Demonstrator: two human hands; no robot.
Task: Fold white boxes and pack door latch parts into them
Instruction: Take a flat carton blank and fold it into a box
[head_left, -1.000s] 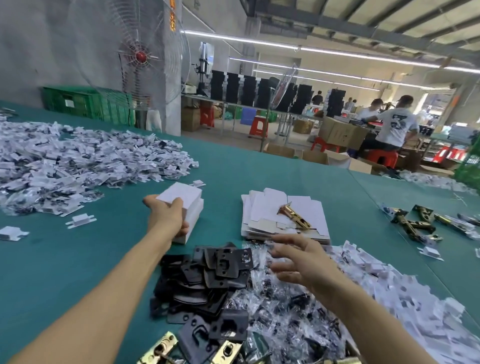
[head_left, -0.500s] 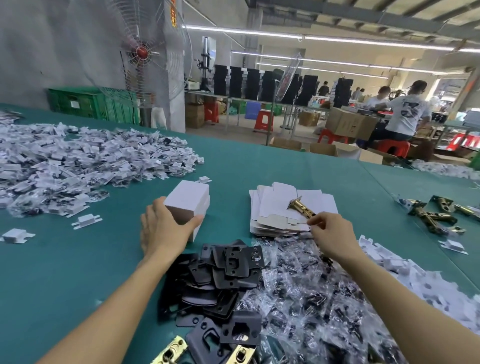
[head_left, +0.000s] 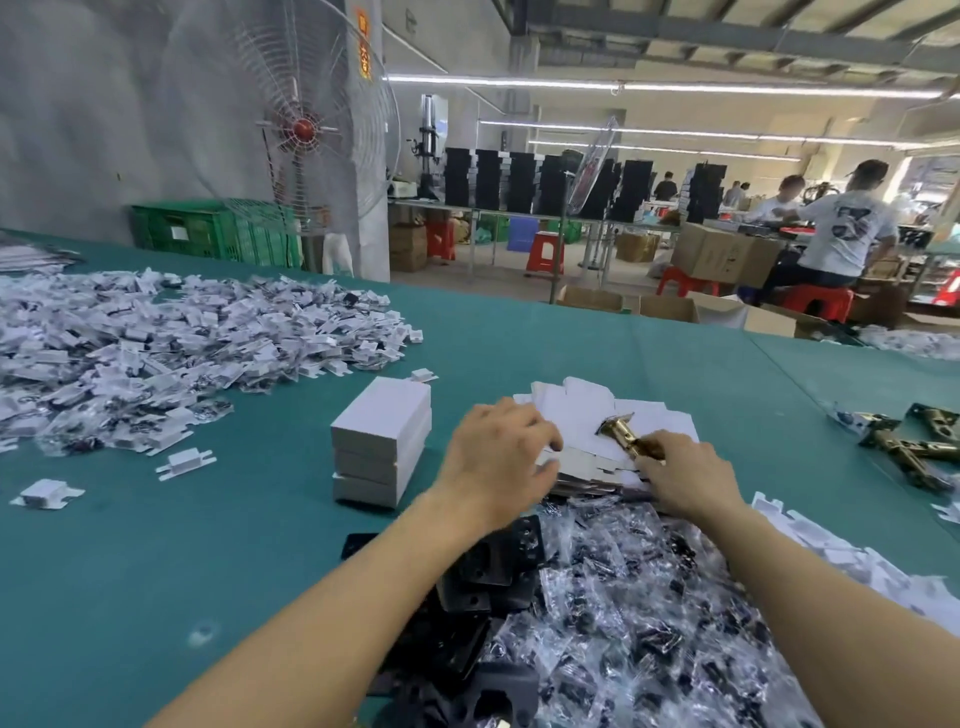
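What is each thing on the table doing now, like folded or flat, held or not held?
white boxes: folded shut, stacked, not held.
flat box blanks: unfolded, piled.
brass latch: lying on the flat box blanks, near end gripped.
right hand: grips the brass latch.
left hand: fingers relaxed, touching the blanks' edge, holding nothing.
black plates: loose in a heap, not held.
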